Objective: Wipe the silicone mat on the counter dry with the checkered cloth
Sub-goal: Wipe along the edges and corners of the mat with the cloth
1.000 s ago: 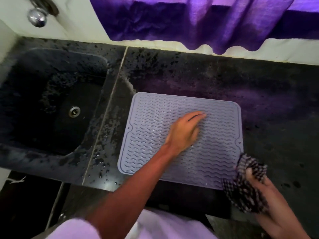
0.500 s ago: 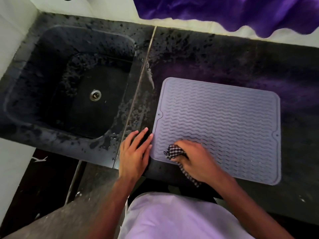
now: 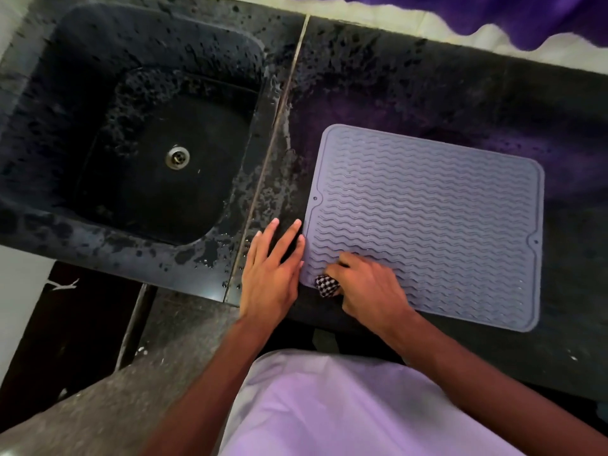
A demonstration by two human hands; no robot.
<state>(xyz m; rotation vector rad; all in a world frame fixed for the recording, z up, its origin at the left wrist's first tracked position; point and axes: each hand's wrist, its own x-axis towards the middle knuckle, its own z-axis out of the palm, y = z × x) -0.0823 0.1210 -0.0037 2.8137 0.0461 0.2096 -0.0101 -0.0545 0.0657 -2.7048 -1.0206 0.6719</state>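
**Desk:** What sits at the centre of the frame?

**Photographer:** A person's right hand (image 3: 368, 287) bears down on the lower left corner of a grey-lilac mat (image 3: 444, 225), fingers curled round a bunched cloth (image 3: 325, 286). Only a small black-and-white checked wad shows, poking out beneath the knuckles at the mat's near edge.

**Desk:** And the other hand?

**Photographer:** The left hand (image 3: 269, 278) lies flat on the dark counter (image 3: 427, 93), just left of centre, with its fingers straight and spread. It holds nothing. It rests just beside the mat's left edge, but I cannot tell whether the thumb touches the rim.

**Desk:** Where does the mat lie?

**Photographer:** Right of centre, flat on the counter, its long side running left to right and its wavy ridges facing up. Small bright specks sit among the ridges near the lower edge.

**Desk:** What surrounds it?

**Photographer:** A dark stone sink (image 3: 131, 126) fills the upper left, with a metal drain (image 3: 177, 157) in its floor. A pale seam (image 3: 279, 126) runs down from top centre between the sink and the mat, and water drops (image 3: 210, 261) bead beside its lower end. A purple curtain (image 3: 543, 14) hangs into the upper right corner. A lilac garment (image 3: 329, 406) fills the bottom centre, and both bare forearms reach up from beside it.
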